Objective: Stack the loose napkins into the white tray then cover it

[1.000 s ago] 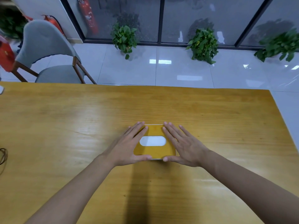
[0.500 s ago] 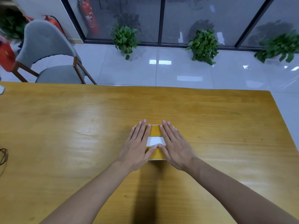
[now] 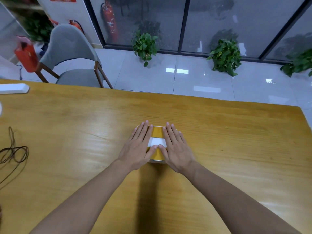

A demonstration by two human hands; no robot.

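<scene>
– Behind the table (image 3: pixel 236 132), what did the room show?
– Glossy pale tiles (image 3: pixel 202 78), dark-framed glass panels (image 3: pixel 219 17), leafy potted plants (image 3: pixel 145 43) in a row along them, a red extinguisher (image 3: pixel 109 22), and a grey padded chair (image 3: pixel 70 53) on wooden legs.
– And the surface itself?
– Smooth yellow wood, with a visible grain and a soft sheen. A thin dark cord (image 3: pixel 15 152) lay looped near its left edge, and a white block (image 3: pixel 13 88) with a rounded end sat at the far left.
– Where was the tray (image 3: pixel 157 160)?
– Near the middle of the table, under both hands. Only its white rim showed, at the near side. A flat yellow lid (image 3: pixel 157 132) with rounded corners sat on it, and white napkins (image 3: pixel 157 141) showed through the slot in the lid.
– How were the hands?
– The left hand (image 3: pixel 136 149) and right hand (image 3: pixel 178 150) lay flat on the lid, side by side, fingers straight and together, gripping nothing. Both thumb tips lay at the slot, close together; whether they touched, I could not tell.
</scene>
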